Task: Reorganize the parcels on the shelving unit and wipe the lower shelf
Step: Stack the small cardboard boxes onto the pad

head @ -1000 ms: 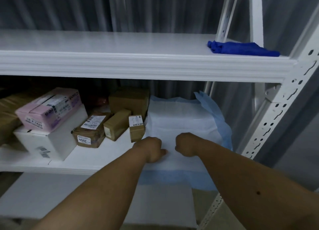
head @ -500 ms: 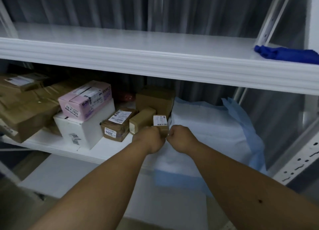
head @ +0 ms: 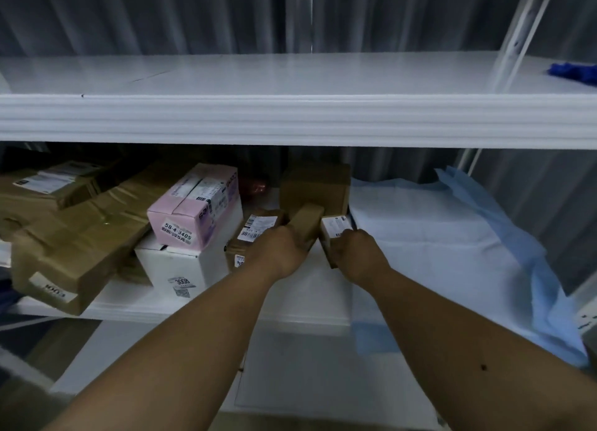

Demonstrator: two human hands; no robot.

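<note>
Our left hand [head: 277, 252] grips a plain cardboard box [head: 307, 219], fingers hidden; our right hand [head: 355, 252] seemingly clamps the small labelled box [head: 334, 228].

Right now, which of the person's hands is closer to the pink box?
The left. The left hand sits on the small brown parcels just right of the pink box; the right hand is farther right, at the small white-labelled parcel.

We're looking at a parcel storeroom: white metal shelving [head: 290, 120] holding labelled parcels [head: 193, 210], grey curtain [head: 161, 13] hanging behind.
</note>
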